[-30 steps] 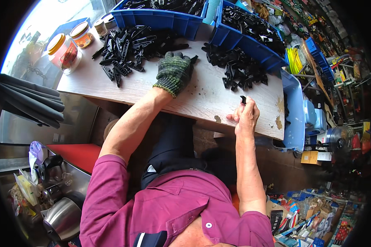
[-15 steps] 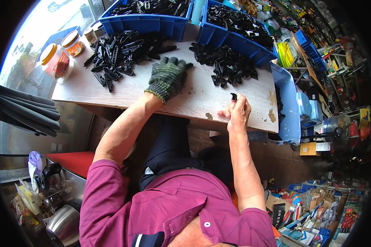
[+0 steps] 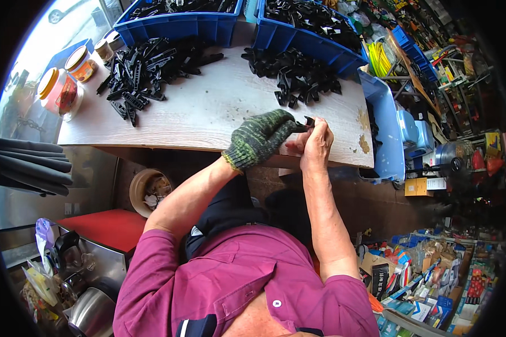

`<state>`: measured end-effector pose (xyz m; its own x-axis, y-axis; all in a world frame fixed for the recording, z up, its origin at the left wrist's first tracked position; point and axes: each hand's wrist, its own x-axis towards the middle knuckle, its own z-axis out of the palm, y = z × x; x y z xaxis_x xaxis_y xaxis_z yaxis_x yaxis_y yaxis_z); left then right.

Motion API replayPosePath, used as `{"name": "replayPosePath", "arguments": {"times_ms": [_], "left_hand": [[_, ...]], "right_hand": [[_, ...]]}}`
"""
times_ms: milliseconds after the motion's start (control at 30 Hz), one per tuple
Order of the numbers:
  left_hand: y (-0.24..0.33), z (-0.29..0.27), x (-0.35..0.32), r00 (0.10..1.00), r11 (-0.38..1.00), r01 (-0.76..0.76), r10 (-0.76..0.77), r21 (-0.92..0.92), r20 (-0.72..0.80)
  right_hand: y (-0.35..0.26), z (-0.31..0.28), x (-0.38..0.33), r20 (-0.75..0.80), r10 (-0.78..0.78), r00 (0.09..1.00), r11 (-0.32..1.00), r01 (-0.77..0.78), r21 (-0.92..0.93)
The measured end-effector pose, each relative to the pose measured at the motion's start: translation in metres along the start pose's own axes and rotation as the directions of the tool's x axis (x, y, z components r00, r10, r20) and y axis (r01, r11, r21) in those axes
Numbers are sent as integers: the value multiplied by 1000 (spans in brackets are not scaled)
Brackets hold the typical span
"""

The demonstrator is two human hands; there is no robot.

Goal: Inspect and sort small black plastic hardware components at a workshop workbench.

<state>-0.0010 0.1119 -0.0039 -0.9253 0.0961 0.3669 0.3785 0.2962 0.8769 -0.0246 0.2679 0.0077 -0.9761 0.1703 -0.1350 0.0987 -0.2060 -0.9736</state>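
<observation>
My left hand [image 3: 260,138], in a green and black knitted glove, is closed and reaches across to my right hand above the table's front edge. At its fingertips is a dark plastic piece, mostly hidden by the glove. My bare right hand [image 3: 316,143] pinches a small black plastic clip [image 3: 309,121] between thumb and fingers. Both hands meet there, the pieces touching or nearly so. A heap of long slotted black plastic strips [image 3: 143,70] lies on the table [image 3: 208,106] to the left. Farther right is a heap of small black plastic clips [image 3: 298,81].
Two blue bins [image 3: 180,28] of black parts stand at the table's back. Jars with lids [image 3: 62,92] line the left side. A light blue tub [image 3: 385,123] adjoins the right edge. Below the table is a round waste bin [image 3: 138,194]; a red surface [image 3: 104,227] lies left.
My left hand has moved right and nearer, from beside the strip heap to my right hand, closing on a dark piece. My right hand stays near its place, still pinching the clip.
</observation>
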Motion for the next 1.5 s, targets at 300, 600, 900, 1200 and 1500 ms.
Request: {"name": "replayPosePath", "arguments": {"times_ms": [300, 600, 900, 1200, 1500], "left_hand": [[-12, 16, 13, 997, 997, 66, -68, 47, 30], [1, 59, 12, 980, 993, 106, -114, -55, -165], [-19, 15, 40, 949, 991, 91, -56, 102, -310], [-29, 12, 76, 986, 755, -54, 142, 653, -83], [-28, 18, 54, 964, 990, 132, -139, -48, -227]], "right_hand": [[-3, 3, -5, -25, -41, 999, 999, 40, -37], [9, -13, 2, 39, -382, 923, 894, 380, -239], [2, -20, 13, -179, -54, 982, 997, 45, -57], [-73, -130, 81, -663, -50, 747, 989, 131, 74], [-17, -39, 35, 76, 61, 995, 986, -48, -160]]}}
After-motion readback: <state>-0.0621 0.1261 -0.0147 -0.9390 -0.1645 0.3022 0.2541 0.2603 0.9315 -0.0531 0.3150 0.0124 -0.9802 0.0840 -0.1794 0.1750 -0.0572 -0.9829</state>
